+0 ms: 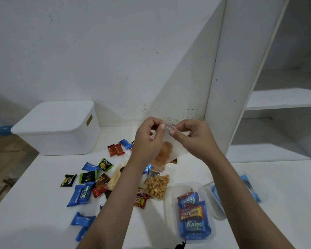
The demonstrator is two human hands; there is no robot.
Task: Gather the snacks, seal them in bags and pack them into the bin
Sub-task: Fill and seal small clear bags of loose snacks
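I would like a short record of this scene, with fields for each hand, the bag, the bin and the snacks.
left hand: pinches top edge of clear bag
right hand: pinches same top edge
clear bag: held above table, orange snack inside
bin: white, lid on, back left of table
loose snacks: scattered on white table
filled bags: lying at the right

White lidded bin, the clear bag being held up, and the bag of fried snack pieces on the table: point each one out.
White lidded bin (57,139): head view, front wall.
Clear bag (176,146): head view, bare film below the hands.
Bag of fried snack pieces (156,186): head view, middle of the contents.
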